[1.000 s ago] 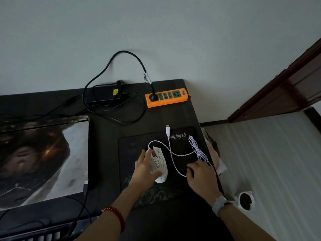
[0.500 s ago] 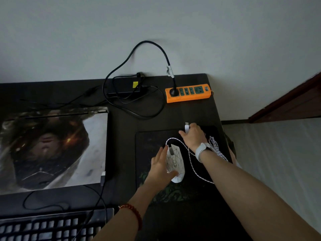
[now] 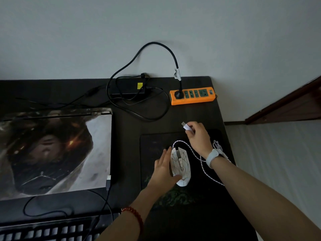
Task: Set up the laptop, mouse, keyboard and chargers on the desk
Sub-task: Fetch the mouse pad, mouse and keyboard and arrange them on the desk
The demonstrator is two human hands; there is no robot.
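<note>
A white mouse [image 3: 181, 164] with a dark line pattern lies on the black mouse pad [image 3: 154, 146]. My left hand [image 3: 164, 168] rests flat against its left side, fingers loosely spread. My right hand [image 3: 198, 136] is lifted above the pad's far edge and pinches the mouse's white USB plug [image 3: 185, 126]. The braided white cable [image 3: 199, 160] loops from the mouse under my right wrist. A closed laptop [image 3: 57, 150] with a printed lid sits at the left. A keyboard [image 3: 48, 230] lies at the near left edge.
An orange power strip [image 3: 192, 95] with a black plug in it lies at the desk's far right corner. A black charger brick [image 3: 127, 87] and coiled black cables sit behind the laptop. A dark cable runs from the laptop's right side toward the keyboard. Floor and a wooden door frame [image 3: 284, 105] lie right of the desk.
My right hand went from the cable bundle at the pad's right edge to the USB plug and lifted it. My left hand stayed on the mouse. The view shifted left.
</note>
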